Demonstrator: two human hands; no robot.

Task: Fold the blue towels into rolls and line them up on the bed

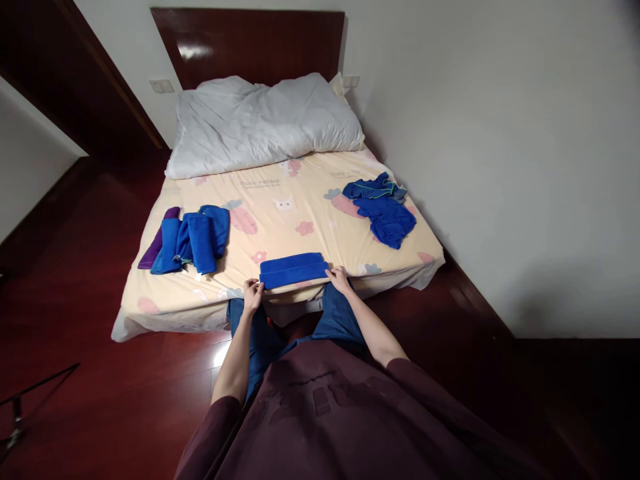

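Observation:
A blue towel (294, 269), folded into a flat strip, lies along the front edge of the bed. My left hand (253, 293) pinches its near left corner, fingers closed. At the near right corner, my right hand (339, 279) has its fingers closed on the same towel. To the left lies a group of rolled or folded blue towels (201, 243) with a purple towel (161, 239) beside them. Crumpled blue cloths (387, 213), one with green edging, are heaped at the bed's right side.
The bed has a cream sheet (280, 230) with rabbit and carrot prints. A bunched white quilt (265, 123) lies below the dark wooden headboard (255, 43). A white wall (500, 133) runs along the right. A thin black stand (40, 387) is on the red floor at left.

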